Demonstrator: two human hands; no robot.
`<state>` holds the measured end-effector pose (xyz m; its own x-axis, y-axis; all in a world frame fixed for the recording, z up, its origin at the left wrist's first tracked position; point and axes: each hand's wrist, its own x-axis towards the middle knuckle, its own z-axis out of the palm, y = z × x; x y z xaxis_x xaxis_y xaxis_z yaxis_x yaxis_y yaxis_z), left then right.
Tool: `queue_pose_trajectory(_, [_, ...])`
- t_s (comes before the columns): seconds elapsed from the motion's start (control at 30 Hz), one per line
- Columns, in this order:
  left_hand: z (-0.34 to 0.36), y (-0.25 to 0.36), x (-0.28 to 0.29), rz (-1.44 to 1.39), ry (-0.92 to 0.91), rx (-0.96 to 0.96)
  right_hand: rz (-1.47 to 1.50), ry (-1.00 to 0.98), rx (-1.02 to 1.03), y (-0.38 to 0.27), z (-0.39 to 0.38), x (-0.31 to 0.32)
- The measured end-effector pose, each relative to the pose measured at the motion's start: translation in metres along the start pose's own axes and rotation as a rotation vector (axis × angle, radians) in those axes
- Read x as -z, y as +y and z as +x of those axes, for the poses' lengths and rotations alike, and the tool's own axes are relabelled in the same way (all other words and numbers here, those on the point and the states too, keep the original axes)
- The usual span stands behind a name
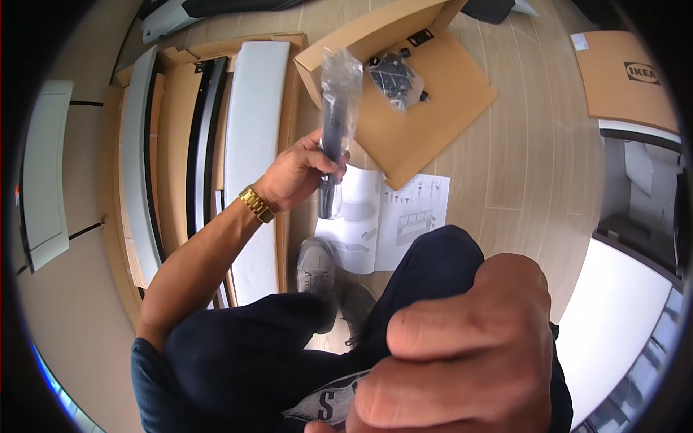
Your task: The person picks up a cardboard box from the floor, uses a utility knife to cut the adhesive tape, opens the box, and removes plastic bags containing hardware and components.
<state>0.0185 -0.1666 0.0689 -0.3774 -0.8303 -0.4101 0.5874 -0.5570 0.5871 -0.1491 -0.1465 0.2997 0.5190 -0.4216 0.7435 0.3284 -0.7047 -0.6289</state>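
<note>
My left hand (pixel 292 173), with a gold watch (pixel 257 203) at its wrist, grips a black bar-shaped part (pixel 334 131) in a clear plastic bag. The bagged part stands nearly upright above an open instruction booklet (pixel 411 216) on the floor. Close to the camera, my right hand (pixel 469 346) is raised over my lap with its fingers curled in. Whatever those fingers may hold is hidden. Past the bagged part, a clear bag of black hardware (pixel 397 81) lies on an opened cardboard box (pixel 433 130).
On the left, a long cardboard carton (pixel 287 144) holds white panels (pixel 253 173) and dark rails (pixel 206 137). A flat cardboard piece (pixel 613 86) lies at the far right, above a white surface (pixel 613 310). My shoes (pixel 315 267) rest beside the booklet.
</note>
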Motion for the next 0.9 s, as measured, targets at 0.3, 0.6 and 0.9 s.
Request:
queue_pose_trajectory(0.3, [-0.004, 0.005, 0.005, 0.087, 0.073, -0.029, 0.096, 0.377, -0.158, -0.004, -0.012, -0.031])
queue_pose_trajectory(0.6, [0.002, 0.013, 0.003, 0.039, 0.081, -0.044, 0.235, 0.275, -0.175, 0.003, -0.008, -0.03])
queue_pose_trajectory(0.9, [0.003, 0.018, 0.004, 0.027, 0.143, -0.05, 0.337, 0.27, -0.184, 0.001, -0.009, -0.026])
